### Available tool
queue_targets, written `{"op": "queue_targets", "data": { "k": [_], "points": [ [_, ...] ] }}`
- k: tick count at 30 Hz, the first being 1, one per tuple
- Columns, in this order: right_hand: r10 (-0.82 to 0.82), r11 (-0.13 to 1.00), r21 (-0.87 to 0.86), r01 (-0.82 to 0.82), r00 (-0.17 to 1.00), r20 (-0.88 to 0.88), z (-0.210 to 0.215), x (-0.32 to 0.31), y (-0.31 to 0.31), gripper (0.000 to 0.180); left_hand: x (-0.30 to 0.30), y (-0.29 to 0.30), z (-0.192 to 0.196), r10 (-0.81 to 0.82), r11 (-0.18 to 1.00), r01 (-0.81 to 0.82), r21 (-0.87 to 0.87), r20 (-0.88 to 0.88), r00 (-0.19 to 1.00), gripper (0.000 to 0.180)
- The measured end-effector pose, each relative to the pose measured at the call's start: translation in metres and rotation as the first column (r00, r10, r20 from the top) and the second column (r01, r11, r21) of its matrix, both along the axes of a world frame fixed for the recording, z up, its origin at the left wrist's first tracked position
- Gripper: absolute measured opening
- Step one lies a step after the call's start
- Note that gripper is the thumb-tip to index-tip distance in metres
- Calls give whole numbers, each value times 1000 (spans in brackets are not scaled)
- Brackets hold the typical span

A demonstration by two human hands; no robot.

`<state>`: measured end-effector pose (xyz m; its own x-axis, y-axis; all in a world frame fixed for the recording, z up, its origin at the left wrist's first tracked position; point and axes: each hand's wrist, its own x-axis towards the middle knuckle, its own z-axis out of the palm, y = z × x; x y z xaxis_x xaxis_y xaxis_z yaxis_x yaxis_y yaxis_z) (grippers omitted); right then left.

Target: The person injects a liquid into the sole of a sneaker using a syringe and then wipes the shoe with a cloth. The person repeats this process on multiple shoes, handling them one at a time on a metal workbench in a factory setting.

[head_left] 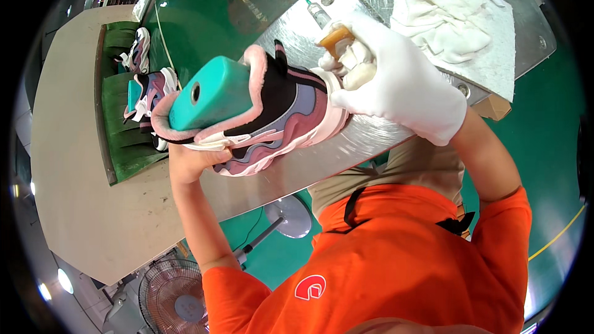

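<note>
The shoe [297, 111] is over the left part of the metal table [374, 133]. The bare left hand [190, 162] grips it, fingers partly hidden; the gloved right hand [402, 71] curls around a tan block [337, 41]. The soft shoe should feel stiff around its green form [215, 100]; its sole [336, 114] looks best to hold. The table's near edge is close; its far side seems roomier

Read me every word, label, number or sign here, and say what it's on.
No words or numbers can be read.
Orange shirt: a white rounded emblem, a sign without legible lettering.
Green-tipped tube: any markings are too small to read.
Shoe: no lettering I can make out.
</note>
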<state>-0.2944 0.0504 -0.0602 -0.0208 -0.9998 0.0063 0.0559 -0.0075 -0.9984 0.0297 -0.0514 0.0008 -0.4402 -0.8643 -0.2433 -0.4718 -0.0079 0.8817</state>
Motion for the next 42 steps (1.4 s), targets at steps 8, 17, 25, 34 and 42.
{"op": "queue_targets", "data": {
  "k": [8, 17, 25, 34, 42],
  "points": [
    [18, 994, 108, -31, 993, 120, 6, -2, -5, 39, -11, -6, 3, -8, 1000, 8, 9, -35, 999, 85],
    [24, 997, 69, -33, 992, 125, 5, -3, -2, 42, -22, -6, 5, -47, 997, 46, -57, -17, 999, 91],
    [79, 997, 14, -79, 997, -9, 5, -10, 1, 49, -29, -6, 7, -94, 995, 92, -48, -33, 995, 95],
    [169, 984, 37, -174, 980, 108, -6, -22, -20, 53, -31, -3, 4, -142, 989, 140, -50, -43, 989, 102],
    [-293, 952, -64, 299, 952, 82, 7, -29, 51, 52, -23, 32, -14, 28, 990, -39, -138, -77, 997, 106]
  ]
}}
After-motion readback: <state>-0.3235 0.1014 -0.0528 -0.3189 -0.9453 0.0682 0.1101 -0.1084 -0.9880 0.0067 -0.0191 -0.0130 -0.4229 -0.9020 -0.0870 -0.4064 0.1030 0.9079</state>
